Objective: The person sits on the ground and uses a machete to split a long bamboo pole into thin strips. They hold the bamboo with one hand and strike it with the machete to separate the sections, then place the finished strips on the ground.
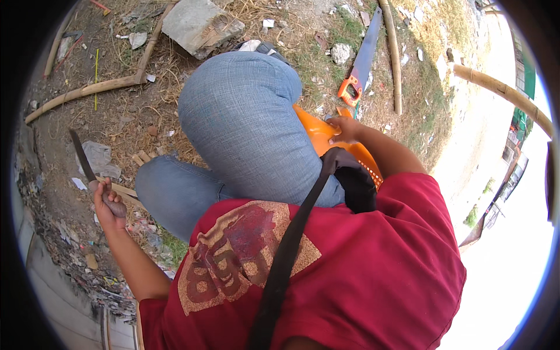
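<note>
My left hand (109, 204) is wrapped round the handle of a large knife (84, 156). Its dark blade points up and away, clear of the ground. On the right, my right hand (346, 129) grips the edge of an orange plastic chair (316, 129), with thumb and fingers on either side. Much of that chair is hidden behind my jeans-clad leg (239, 111) and a black bag (354, 184). Beyond the right hand a handsaw (364, 55) with an orange handle lies flat on the ground.
Bamboo poles (87, 90) lie at the far left, and another pole (394, 58) lies beside the saw. A big stone block (201, 26) sits ahead of my knees. One thick bamboo length (501, 90) reaches in from the right. Dry grass and litter cover the ground.
</note>
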`<state>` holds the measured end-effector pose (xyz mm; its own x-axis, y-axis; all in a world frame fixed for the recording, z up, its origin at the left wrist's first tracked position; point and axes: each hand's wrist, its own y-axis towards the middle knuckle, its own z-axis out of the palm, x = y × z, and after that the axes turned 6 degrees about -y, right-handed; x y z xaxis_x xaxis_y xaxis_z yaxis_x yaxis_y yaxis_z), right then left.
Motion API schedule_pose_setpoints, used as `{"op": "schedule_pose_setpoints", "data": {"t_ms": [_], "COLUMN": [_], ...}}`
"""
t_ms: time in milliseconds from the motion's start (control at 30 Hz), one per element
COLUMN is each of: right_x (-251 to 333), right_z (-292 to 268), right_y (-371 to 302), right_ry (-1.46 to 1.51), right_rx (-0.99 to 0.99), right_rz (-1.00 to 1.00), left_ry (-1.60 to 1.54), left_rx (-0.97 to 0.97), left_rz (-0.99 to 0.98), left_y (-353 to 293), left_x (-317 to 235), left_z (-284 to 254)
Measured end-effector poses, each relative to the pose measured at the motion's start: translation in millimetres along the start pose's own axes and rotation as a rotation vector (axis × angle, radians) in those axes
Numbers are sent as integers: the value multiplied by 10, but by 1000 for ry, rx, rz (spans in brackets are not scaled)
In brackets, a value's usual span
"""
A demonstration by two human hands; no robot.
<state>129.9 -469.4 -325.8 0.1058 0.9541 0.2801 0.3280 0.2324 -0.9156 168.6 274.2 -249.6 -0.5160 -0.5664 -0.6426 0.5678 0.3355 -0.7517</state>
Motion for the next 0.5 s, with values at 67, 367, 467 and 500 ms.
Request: {"op": "schedule_pose_setpoints", "data": {"t_ms": [67, 367, 467, 500], "right_x": [-14, -619, -709, -764], "right_z": [-4, 432, 514, 562], "right_y": [12, -324, -306, -326], "right_ry": [1, 532, 437, 334], "right_rx": [-19, -118, -123, -165], "right_rz": [23, 233, 222, 242], "left_ry": [33, 118, 109, 95], "left_rx": [42, 43, 8, 3], "left_rz": [24, 38, 26, 22], "left_y": [-15, -204, -172, -149], "left_x": [-76, -220, -148, -137], "left_z": [36, -202, -279, -263]}}
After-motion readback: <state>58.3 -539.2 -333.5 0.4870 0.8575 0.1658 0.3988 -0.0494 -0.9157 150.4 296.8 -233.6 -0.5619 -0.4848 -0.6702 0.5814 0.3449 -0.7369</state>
